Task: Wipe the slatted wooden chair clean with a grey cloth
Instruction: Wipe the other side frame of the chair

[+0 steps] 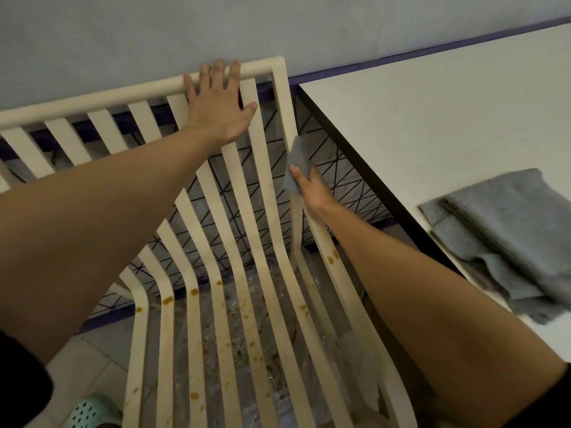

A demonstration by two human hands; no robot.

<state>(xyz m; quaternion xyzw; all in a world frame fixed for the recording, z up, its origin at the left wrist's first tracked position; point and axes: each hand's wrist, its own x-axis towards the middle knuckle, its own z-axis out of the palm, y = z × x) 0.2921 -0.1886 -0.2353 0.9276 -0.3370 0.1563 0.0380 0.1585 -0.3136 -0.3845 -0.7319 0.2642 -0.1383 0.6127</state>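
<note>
My right hand [312,188] pinches the grey cloth [298,159] against the slatted wooden chair's [92,101] right upright, centre-right of frame; the fuzzy cloth hides most of its fingers. My left hand [216,103] lies flat, fingers straight over the rounded top rail. Orange spots fleck the pale curved slats, which are cut off at the bottom edge.

Pale slatted wooden chair [221,307], seen from above, long slats curving from rounded top rail down into seat; orange-brown spots and smears spattered over seat slats and right side rail. Small grey cloth [298,159], folded flat, pressed against outer right upright of backrest, roughly halfway up.
</note>
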